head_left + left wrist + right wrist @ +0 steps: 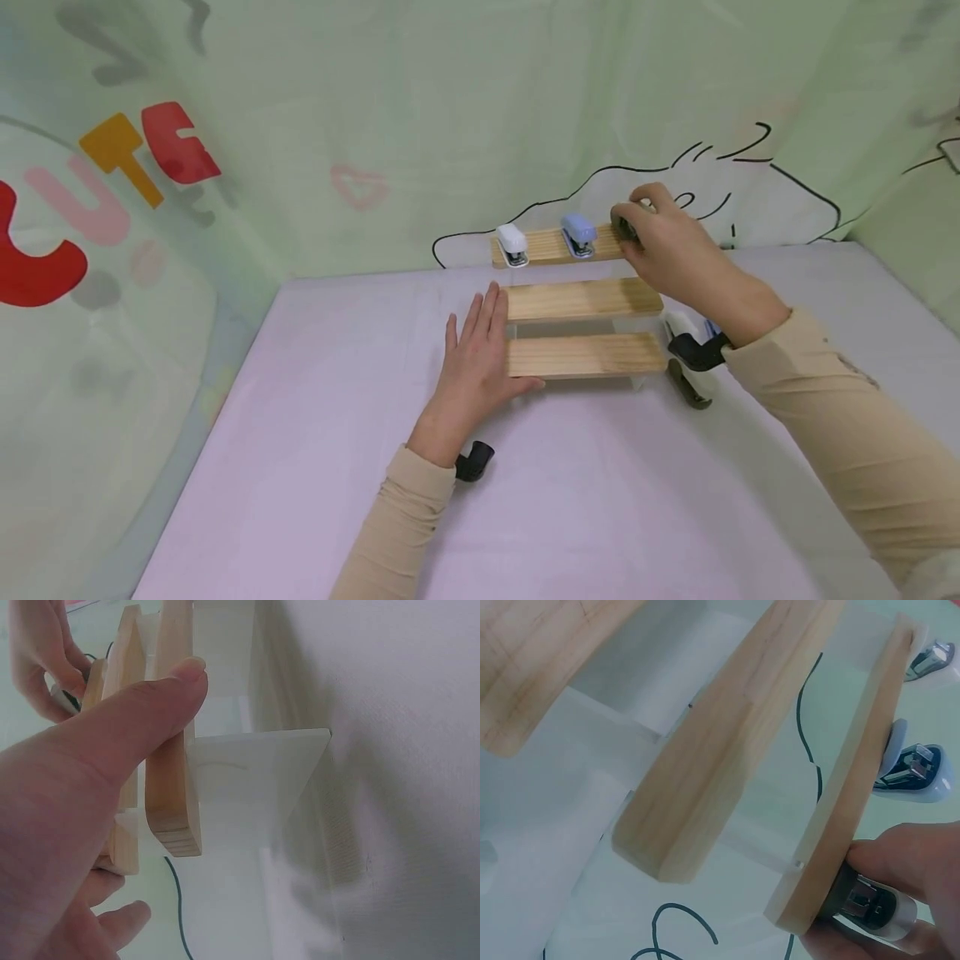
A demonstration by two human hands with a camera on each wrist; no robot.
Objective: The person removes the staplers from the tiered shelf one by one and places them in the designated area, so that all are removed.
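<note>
A stepped wooden rack with white side supports has three boards: a top board (542, 247), a middle board (577, 300) and a bottom board (588, 357). My left hand (476, 358) rests along the rack's left end, fingers straight, its thumb (142, 712) lying across the bottom board's front edge. At the top board's right end, my right hand (667, 242) pinches a small dark stapler (870, 904), its base against the board. A white stapler (513, 244) and a blue stapler (578, 235) stand on that same board, left of the right hand.
Right of the rack, a dark stapler (688, 385) lies on the pale cloth-covered table (315, 400). A whitish stapler (681, 323) lies behind it, partly hidden by a black wrist mount (699, 352). A printed curtain (420, 117) hangs behind the table.
</note>
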